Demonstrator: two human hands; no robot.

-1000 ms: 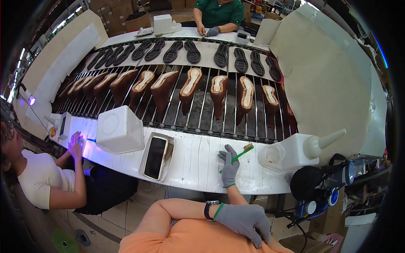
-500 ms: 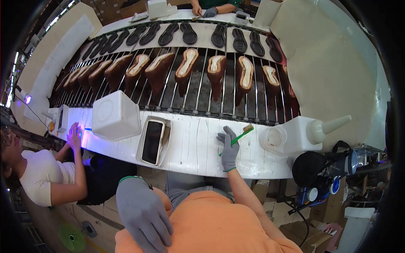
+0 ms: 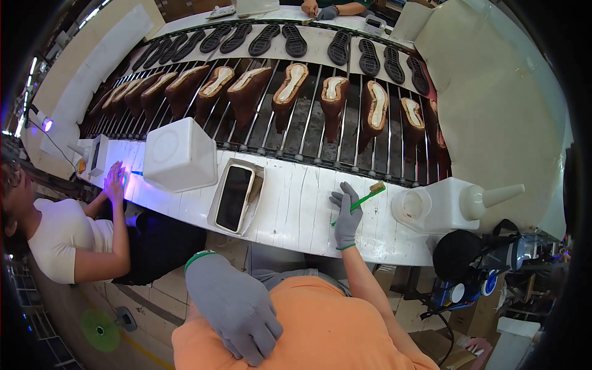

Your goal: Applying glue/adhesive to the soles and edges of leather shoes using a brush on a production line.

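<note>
Green brush (image 3: pixel 369 195) held over the bench (image 3: pixel 296 209), toward its right end.
The right hand (image 3: pixel 347 216) clamps its fingers on the handle; the slant carries the bristle end clear of the glove, toward the white bottle (image 3: pixel 445 200) near the right end. The left hand (image 3: pixel 234 308) hangs before the orange shirt (image 3: pixel 320 333), fingers bunched; whether they grip cloth cannot be told. At the near edge, 1 shallow tray (image 3: pixel 251 213) carries the phone (image 3: pixel 235 198), presumably to confine it. Beyond the far edge, brown shoe uppers (image 3: pixel 287 98) rest in the barred rack (image 3: pixel 300 158), undersides up, apparently supported by its bars.
</note>
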